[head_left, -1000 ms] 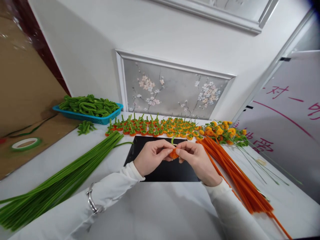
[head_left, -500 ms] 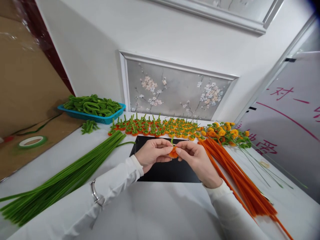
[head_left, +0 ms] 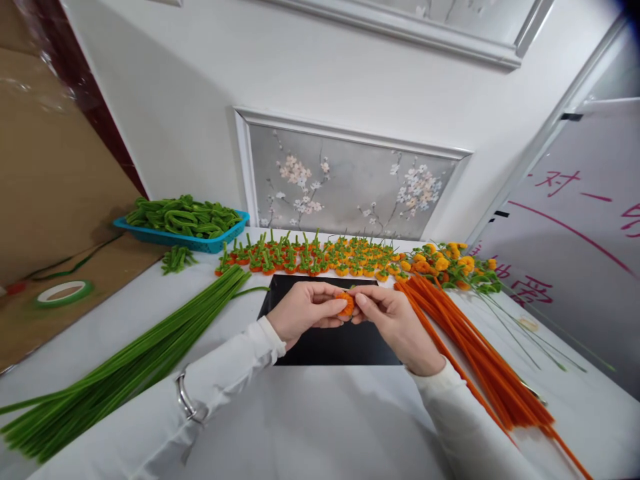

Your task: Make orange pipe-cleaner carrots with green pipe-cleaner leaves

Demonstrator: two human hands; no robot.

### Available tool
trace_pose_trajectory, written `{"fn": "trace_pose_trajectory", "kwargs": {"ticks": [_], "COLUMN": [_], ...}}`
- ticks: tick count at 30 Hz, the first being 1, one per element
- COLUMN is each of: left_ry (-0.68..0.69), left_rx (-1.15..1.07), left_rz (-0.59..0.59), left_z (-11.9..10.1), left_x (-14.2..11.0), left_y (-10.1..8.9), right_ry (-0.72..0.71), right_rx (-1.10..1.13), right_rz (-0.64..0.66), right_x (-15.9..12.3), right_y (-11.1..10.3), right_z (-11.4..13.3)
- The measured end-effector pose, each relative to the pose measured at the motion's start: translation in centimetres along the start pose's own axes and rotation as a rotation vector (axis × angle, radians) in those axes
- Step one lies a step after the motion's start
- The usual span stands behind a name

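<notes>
Between my two hands is a small orange pipe-cleaner pumpkin [head_left: 345,305], held just above a black mat [head_left: 340,343]. My left hand [head_left: 306,310] pinches it from the left with thumb and fingers. From the right, my right hand [head_left: 387,320] grips its edge, thumb and forefinger closed. A bit of green shows at its top, mostly hidden by the fingers. Behind the mat stand rows of similar orange pieces with green stems [head_left: 280,257] and yellow-orange ones [head_left: 363,257].
Green pipe cleaners [head_left: 145,353] lie left, orange ones [head_left: 475,353] right. A blue basket [head_left: 220,243] holds green curled pieces; short green pieces [head_left: 177,260] lie before it. Green tape [head_left: 65,293] rests on cardboard at left. Yellow-orange flowers [head_left: 450,267] lie at back right.
The orange piece has been tilted: its rounded orange face now shows, while the green stem that stuck up is mostly out of sight. Both hands keep their hold.
</notes>
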State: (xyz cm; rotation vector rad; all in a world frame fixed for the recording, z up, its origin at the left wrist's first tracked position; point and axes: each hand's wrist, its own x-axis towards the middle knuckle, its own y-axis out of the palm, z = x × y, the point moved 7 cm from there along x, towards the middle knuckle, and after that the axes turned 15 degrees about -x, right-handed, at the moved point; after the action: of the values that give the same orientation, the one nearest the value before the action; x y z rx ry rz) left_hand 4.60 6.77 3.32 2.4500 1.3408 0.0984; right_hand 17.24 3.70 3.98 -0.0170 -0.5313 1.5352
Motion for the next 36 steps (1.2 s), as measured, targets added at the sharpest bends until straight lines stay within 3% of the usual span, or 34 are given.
{"fn": "trace_pose_trajectory", "kwargs": {"ticks": [6,15,25,32,36], "left_ry": [0.012,-0.065,-0.180,-0.020,0.009], "left_rx": [-0.026,-0.090,-0.401,-0.409,-0.399], "left_rz": [-0.068,-0.066,0.035,-0.096,-0.071], "left_z": [0.4,1.1,2.2,1.9,1.6], "left_x": [0.0,0.3,0.4,0.3,0.3], "left_y": [-0.4,-0.7,0.2,0.1,0.2], "right_ry": [-0.011,-0.094,-0.092,-0.082,-0.075], "right_rx": [-0.031,-0.103,0.018,0.050,0.016], "right_rz": [-0.023,-0.032,-0.009,-0.033,-0.018], "right_x": [-0.1,-0.1,-0.1,0.1,0.1], "right_y": [0.3,0.5,0.4,0.6,0.3], "right_z": [0.3,0.3,0.8,0.6,0.3]}}
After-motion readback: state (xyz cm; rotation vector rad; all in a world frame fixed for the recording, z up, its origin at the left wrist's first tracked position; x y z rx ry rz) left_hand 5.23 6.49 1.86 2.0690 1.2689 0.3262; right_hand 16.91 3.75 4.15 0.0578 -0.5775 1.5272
